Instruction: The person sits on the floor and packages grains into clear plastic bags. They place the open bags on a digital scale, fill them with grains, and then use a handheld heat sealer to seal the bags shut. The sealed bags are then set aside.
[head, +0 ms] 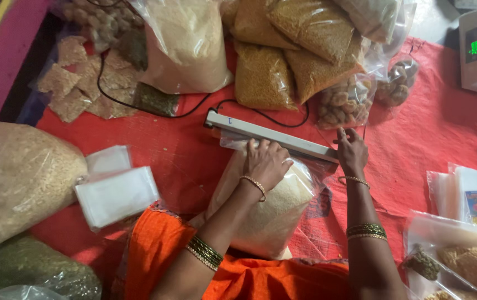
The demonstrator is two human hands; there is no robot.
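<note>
L hand lies flat on clear bag of pale grain, gripping nothing; R hand presses fingers on white heat sealer, no closed grasp.

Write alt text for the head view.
A person's left hand and right hand press a clear bag of pale grain under a white heat sealer bar on a red cloth, with filled bags behind.

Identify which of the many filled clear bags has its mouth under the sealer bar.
The bag of pale grain under the left hand; the others lie apart.
</note>
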